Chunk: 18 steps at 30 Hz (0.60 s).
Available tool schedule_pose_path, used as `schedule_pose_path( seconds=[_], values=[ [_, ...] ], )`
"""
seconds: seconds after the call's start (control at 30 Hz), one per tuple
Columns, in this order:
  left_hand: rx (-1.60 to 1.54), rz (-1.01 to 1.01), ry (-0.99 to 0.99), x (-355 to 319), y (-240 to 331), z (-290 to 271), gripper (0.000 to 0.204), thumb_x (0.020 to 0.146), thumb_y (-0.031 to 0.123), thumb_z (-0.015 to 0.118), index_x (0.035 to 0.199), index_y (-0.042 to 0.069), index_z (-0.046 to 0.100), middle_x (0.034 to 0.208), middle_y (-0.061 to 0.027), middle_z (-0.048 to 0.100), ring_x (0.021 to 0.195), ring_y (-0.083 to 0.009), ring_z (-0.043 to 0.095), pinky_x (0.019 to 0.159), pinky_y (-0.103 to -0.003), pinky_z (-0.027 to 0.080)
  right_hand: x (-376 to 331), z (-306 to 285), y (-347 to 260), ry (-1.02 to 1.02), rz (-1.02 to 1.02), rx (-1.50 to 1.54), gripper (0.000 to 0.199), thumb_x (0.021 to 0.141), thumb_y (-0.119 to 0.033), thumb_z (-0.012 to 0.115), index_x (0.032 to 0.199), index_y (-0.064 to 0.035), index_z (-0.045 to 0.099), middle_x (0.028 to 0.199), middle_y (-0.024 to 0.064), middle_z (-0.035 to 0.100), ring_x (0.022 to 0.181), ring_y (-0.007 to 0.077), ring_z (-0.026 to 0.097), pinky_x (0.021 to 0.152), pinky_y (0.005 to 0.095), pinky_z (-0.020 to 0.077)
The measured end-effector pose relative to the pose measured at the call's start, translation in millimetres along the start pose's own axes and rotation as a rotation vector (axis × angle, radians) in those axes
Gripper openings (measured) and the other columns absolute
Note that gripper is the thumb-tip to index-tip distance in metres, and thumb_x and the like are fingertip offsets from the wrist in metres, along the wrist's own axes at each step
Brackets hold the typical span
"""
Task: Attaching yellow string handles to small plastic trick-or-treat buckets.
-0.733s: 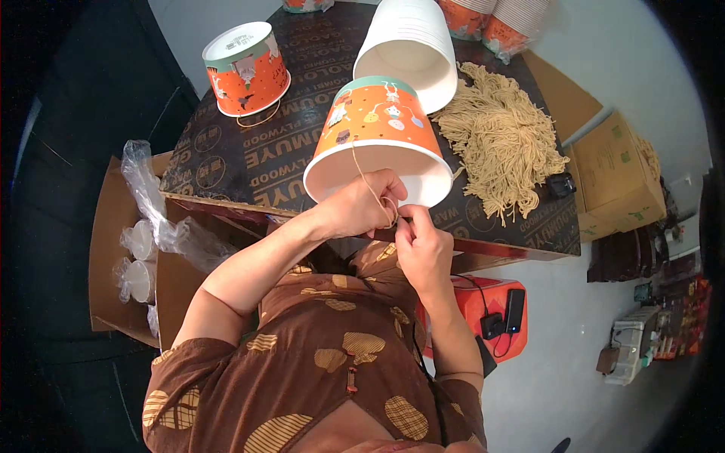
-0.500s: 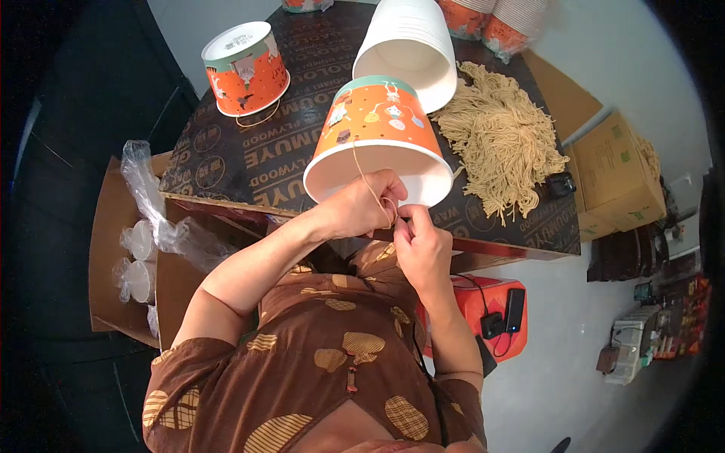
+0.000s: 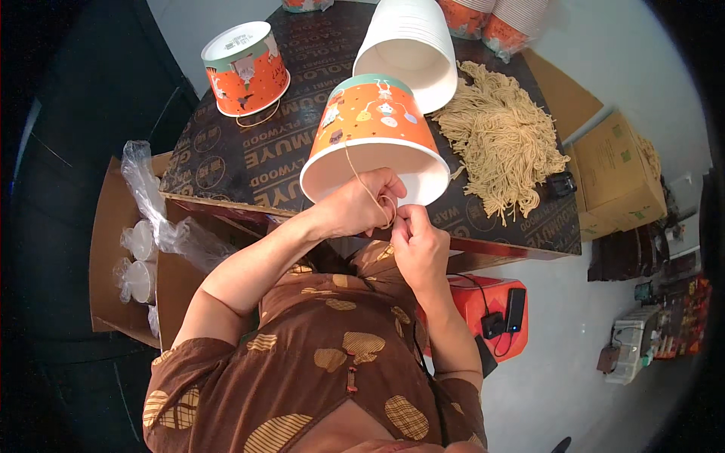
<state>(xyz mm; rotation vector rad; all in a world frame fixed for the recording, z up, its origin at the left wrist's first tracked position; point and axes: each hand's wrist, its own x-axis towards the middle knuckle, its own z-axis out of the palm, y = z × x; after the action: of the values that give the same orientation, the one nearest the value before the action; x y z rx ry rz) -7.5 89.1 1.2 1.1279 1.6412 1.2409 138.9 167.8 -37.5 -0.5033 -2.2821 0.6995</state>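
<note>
An orange paper bucket with a green band lies tilted on the table edge, its white mouth facing me. A tan cord runs from a hole in its side, near the rim, down to my hands. My left hand is closed on the cord in front of the bucket's mouth, where the cord bends into a small loop. Close beside it, my right hand pinches the cord near the lower rim, its fingertips almost touching the left ones. The cord's end is hidden between the fingers.
A finished-looking orange bucket with a cord handle stands upside down at the far left. Nested white buckets lie behind mine. A heap of tan cords covers the table's right side, near a small black object. Cardboard boxes flank the table.
The bucket has turned slightly and shifted a little to the left. Both hands stay nearly in place, still pinching the cord; the right has moved slightly left.
</note>
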Motion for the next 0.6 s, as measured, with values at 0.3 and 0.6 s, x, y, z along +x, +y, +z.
schedule_pose_path(
  seconds=[0.3,0.6],
  values=[
    [-0.035,-0.087,-0.038,0,5,-4,0.025,0.085,-0.006,0.053,0.11,-0.003,0.056,0.086,-0.0058,0.061,0.061,-0.0091,0.055,0.049,-0.023,0.046,-1,0,-2,-0.011,0.027,-0.001,0.012,0.082,0.001,0.064,0.092,-0.0025,0.059,0.061,0.0146,0.06,0.054,0.0311,0.064,0.05,0.0387,0.0474],
    [-0.032,0.032,0.008,-1,-4,1,0.021,0.084,-0.001,0.053,0.104,-0.004,0.059,0.072,-0.0034,0.057,0.051,-0.0084,0.053,0.042,-0.024,0.044,-1,2,-2,0.011,0.012,-0.031,0.01,0.081,0.001,0.063,0.089,-0.0025,0.058,0.063,0.0145,0.061,0.057,0.0314,0.064,0.052,0.038,0.0485]
  ],
)
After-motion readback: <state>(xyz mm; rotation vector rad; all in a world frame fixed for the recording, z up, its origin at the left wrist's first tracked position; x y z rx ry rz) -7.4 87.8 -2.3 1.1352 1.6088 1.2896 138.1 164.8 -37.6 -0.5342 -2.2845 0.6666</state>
